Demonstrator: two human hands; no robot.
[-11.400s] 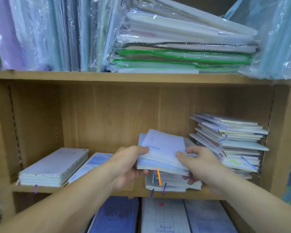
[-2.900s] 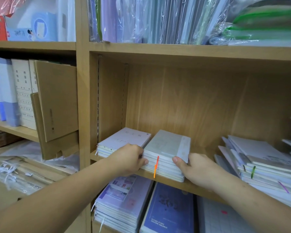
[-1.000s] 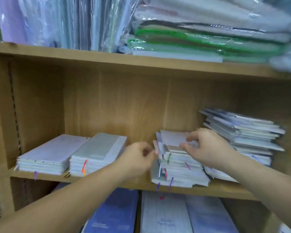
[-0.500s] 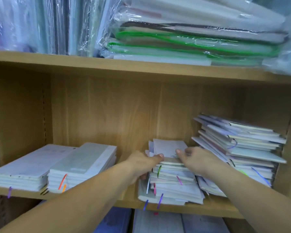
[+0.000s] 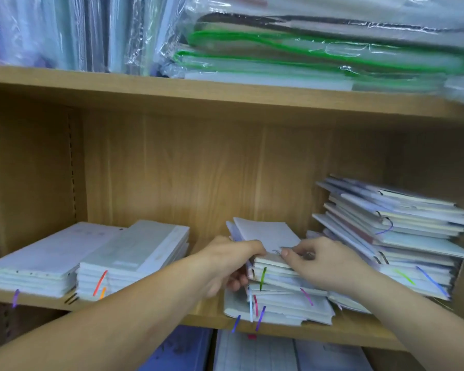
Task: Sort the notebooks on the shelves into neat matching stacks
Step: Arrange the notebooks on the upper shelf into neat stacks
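You work in soft, fairly bright light from above; the plastic-wrapped folders (image 5: 319,49) at 12 o'clock throw white glare streaks; the upper shelf board (image 5: 225,103) lays a dim band across the back panel (image 5: 185,170), and the shade deepens at 9 o'clock. Your left hand (image 5: 225,261) and right hand (image 5: 319,263) on the middle stack (image 5: 287,301) look slightly smeared; the right stack (image 5: 399,231) at 3 o'clock is soft; shelf lines bow toward the edges; the books below (image 5: 252,354) at 6 o'clock blur.

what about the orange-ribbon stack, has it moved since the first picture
Yes, the orange-ribbon stack went left along the shelf, now beside the far-left stack.
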